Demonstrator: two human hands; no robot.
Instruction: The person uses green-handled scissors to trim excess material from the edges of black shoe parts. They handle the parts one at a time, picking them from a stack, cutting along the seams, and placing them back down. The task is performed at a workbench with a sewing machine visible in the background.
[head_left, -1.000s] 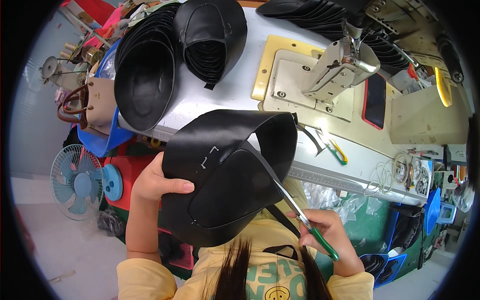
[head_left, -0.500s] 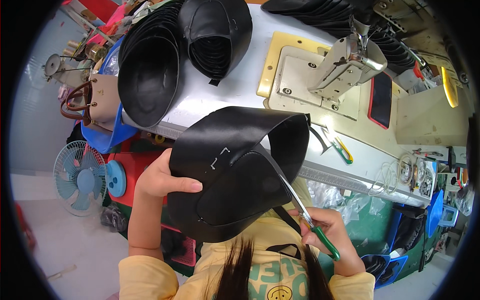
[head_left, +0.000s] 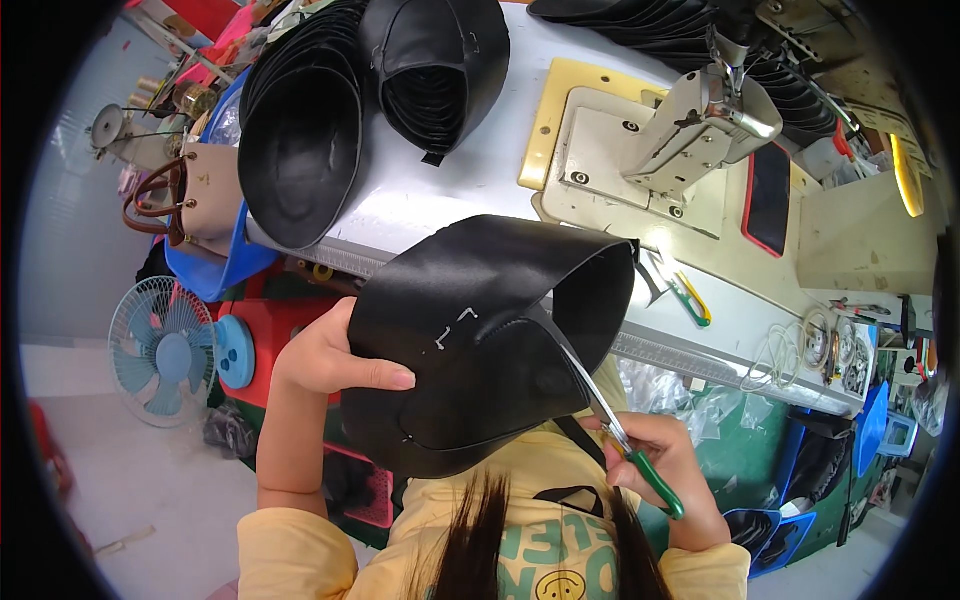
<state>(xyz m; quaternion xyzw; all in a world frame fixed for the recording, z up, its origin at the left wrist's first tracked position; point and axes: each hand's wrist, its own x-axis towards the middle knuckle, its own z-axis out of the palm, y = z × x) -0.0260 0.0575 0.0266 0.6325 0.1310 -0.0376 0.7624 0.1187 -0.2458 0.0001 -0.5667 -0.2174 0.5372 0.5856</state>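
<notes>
My left hand (head_left: 325,355) grips the left side of a curved black leather-like piece (head_left: 430,290), thumb on top and other fingers hidden beneath. The piece is hollow, with a stitched rounded panel, a narrow edge strip and silver angled marks. It is tilted, its opening facing right. My right hand (head_left: 660,455) holds green-handled scissors (head_left: 656,484), blades pointing up and left along the panel's free edge. Whether the blades are apart is hard to tell. A thin black strap (head_left: 580,436) runs from under the piece toward my right fingers.
Beyond the piece is a white table with a metal ruler edge (head_left: 690,362) and a sewing machine (head_left: 690,150). Nested black pieces (head_left: 300,170) stand at the back left. A phone (head_left: 767,200) and yellow-green snips (head_left: 690,298) lie right. A fan (head_left: 165,355) stands left.
The black piece has shifted slightly right in my left hand's grip. The scissors stay at the panel's edge, moved only a little with my right hand.
</notes>
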